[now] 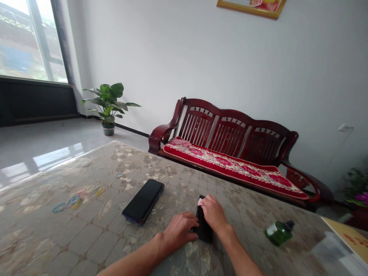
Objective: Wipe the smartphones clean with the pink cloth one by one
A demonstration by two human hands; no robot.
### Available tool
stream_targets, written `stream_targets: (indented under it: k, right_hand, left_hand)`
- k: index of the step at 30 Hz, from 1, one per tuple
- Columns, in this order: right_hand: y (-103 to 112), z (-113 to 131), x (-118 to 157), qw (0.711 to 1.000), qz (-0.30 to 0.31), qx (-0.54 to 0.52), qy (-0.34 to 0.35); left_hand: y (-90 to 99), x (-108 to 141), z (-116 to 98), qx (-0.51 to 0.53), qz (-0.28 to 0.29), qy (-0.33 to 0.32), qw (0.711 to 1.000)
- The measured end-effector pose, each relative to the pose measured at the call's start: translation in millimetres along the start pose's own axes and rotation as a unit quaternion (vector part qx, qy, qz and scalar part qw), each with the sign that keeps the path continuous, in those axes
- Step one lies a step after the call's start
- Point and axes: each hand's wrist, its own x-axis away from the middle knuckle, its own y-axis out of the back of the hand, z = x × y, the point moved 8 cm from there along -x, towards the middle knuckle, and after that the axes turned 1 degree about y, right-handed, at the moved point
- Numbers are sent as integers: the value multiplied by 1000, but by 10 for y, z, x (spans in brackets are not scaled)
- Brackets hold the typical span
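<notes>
Left hand (182,227): at left edge of black phone (205,232), grip part-open, hold cannot be told | Right hand (213,211): grip closed on small pink piece (200,201) at phone's far end | Phone position: on bench (94,234), between hands | Second phone (144,200): farther left, apart | Green bottle (278,233): on bench, rightward.

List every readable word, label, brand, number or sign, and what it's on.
None can be read.
Green bottle with dark cap: pale label, too blurred.
Flat yellow rectangular item: reddish marks, too blurred.
Gold-framed wall picture: cut off, none legible.
Two flat black rectangular devices: no text visible.
</notes>
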Motion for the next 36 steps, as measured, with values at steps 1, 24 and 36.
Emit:
stream_targets:
  k: [1,24,36]
  right_hand:
    - [1,38,57,1000,4,-5,11]
    - [45,-112,287,999,0,-36,-3]
    - [69,-65,462,999,4,-31,5]
  left_hand:
    - [-5,-1,2,0,1,-1,1000]
    - [17,7,-29,-10,-3,0,1000]
    - [11,9,-18,-12,-5,2,1000]
